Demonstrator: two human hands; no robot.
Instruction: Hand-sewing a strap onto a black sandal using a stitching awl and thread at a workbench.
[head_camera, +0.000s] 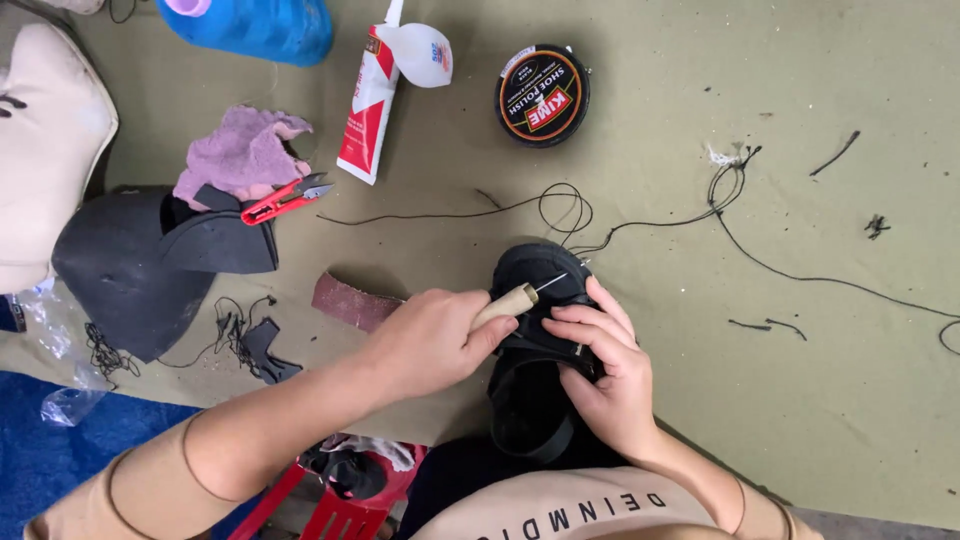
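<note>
Sandal (535, 270) center; polish tin (542, 95) behind it; snips (288, 198) & rag (240, 150) far left.

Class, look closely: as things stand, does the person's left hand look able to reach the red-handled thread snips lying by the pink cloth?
Probably yes, but not at once: the left hand grips a wooden-handled awl, though open mat lies between it and the red-handled thread snips.

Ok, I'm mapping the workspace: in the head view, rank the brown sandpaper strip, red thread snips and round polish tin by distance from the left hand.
1. Sandpaper strip, just left of the left hand.
2. Polish tin, up and to the right.
3. Red snips, up-left; close to the tin's distance, so 2 and 3 are uncertain.
</note>
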